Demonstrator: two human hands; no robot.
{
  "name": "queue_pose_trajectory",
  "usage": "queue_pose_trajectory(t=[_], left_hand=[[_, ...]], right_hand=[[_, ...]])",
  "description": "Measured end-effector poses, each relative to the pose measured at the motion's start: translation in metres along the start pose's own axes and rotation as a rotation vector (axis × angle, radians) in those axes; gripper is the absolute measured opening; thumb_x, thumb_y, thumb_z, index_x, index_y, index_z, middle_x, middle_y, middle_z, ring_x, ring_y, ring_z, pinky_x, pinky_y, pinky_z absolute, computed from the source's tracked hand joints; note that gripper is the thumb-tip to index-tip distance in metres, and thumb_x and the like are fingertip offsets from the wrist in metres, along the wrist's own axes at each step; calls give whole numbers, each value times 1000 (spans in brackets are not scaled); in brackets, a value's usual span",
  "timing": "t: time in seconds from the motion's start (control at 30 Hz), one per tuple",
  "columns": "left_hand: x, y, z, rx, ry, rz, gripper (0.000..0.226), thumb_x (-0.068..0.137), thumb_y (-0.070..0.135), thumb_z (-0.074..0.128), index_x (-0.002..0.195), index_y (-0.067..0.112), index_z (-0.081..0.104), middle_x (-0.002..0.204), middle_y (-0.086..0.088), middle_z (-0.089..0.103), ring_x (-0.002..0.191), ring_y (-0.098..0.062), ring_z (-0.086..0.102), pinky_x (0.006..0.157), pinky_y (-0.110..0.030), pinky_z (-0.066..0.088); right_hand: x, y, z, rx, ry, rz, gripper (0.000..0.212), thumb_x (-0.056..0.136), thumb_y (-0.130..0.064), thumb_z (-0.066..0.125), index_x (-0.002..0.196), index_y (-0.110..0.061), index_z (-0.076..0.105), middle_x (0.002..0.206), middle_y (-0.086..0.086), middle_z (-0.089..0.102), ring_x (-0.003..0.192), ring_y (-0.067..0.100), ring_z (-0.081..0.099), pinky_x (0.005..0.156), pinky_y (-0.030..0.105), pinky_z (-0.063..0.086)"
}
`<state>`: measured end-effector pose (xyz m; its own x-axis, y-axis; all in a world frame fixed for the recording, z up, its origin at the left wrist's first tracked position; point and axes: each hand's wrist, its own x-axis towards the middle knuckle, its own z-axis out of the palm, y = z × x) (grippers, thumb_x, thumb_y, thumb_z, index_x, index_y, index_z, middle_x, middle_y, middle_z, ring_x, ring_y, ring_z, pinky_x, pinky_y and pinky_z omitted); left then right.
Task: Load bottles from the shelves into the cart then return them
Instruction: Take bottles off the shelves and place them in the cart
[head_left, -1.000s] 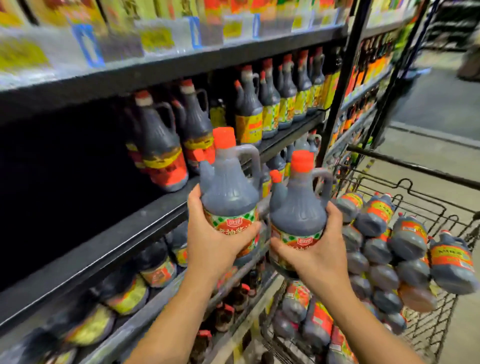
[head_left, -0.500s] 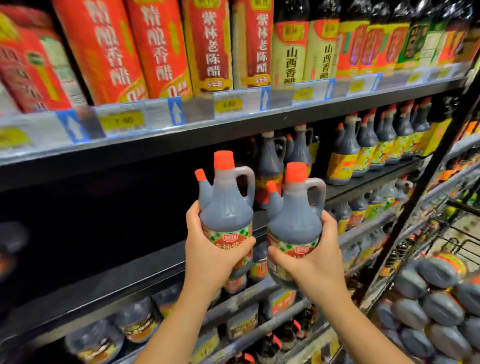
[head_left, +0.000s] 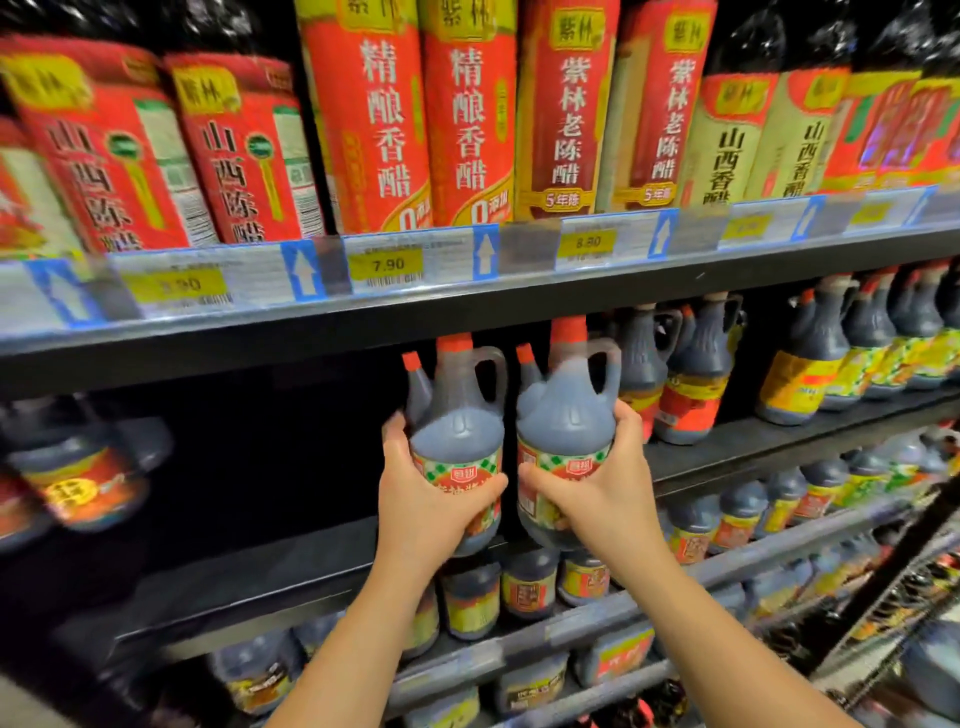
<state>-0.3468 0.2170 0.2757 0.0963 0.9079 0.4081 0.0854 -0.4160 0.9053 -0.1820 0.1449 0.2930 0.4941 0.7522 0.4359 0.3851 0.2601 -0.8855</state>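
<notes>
Dark-filled jugs with orange caps — left bottle (head_left: 457, 441) gripped by the left hand (head_left: 423, 501), right bottle (head_left: 566, 431) by the right hand (head_left: 605, 493) — stand upright, caps up, at the middle shelf (head_left: 779, 441).

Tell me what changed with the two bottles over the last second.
The left hand and right hand raised the left bottle and right bottle up and forward to the open gap on the middle shelf, their orange caps now just below the shelf above. Nothing was let go or newly taken: each hand still grips its sauce bottle round the label, upright, side by side.
</notes>
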Motion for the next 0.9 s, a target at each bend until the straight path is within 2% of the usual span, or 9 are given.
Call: queue_pose_trajectory(t=[0.2,0.27,0.37,0.4,0.53,0.6,0.7,0.77,0.9], left_hand=[[20,-18,7,-7,53,-10,107,46,44,95,133,49,33,111,21,65,97,4,66,74,-12,53],[25,-23,9,9,57,-21,106,47,48,94,132,54,31,113,27,63,100,5,64,78,-17,54],[33,-28,14,35,52,-62,110,46,49,92,133,56,25,123,18,59,108,-2,62,89,-33,54],[37,-29,17,38,49,-74,109,45,48,91,132,56,24,124,16,58,108,-2,62,90,-34,54],[55,-33,26,45,56,-103,107,44,37,93,119,67,23,117,27,54,99,18,56,70,-4,47],[63,-36,29,64,52,-110,109,48,27,95,122,63,23,116,28,53,97,22,54,66,2,43],[72,-40,31,102,51,-113,111,50,25,96,128,53,23,118,20,55,99,8,58,76,-10,43],[78,-41,33,129,53,-129,113,48,28,96,130,51,21,121,15,54,105,-6,57,81,-22,42],[86,-44,36,182,48,-133,117,46,37,96,134,45,19,127,10,54,111,-13,57,89,-31,46]], right_hand=[[26,15,23,15,-53,23,85,63,-29,91,122,-32,30,115,-19,53,101,-15,56,77,6,48],[33,20,27,19,-74,35,86,65,-27,91,123,-31,27,118,-17,52,104,-19,53,80,4,46],[47,28,31,19,-103,30,97,66,-20,90,130,-29,18,123,-17,50,105,-23,50,79,-1,40],[52,31,31,14,-110,28,98,65,-19,90,131,-28,18,123,-15,51,104,-22,51,79,0,41],[70,41,33,4,-135,55,101,66,-16,90,137,-23,19,117,-21,51,98,-20,54,78,4,45],[79,44,37,-13,-146,79,102,67,-11,89,140,-16,18,116,-20,51,97,-16,55,77,3,45],[93,43,45,-4,-156,178,95,66,-2,87,136,-10,23,120,-6,49,101,3,56,84,15,47],[99,43,48,-90,-159,213,89,67,-16,89,133,-7,29,117,-1,53,99,12,59,84,26,50],[112,45,51,-273,-155,272,85,68,-30,88,126,-5,30,127,10,57,114,25,58,82,25,39]])
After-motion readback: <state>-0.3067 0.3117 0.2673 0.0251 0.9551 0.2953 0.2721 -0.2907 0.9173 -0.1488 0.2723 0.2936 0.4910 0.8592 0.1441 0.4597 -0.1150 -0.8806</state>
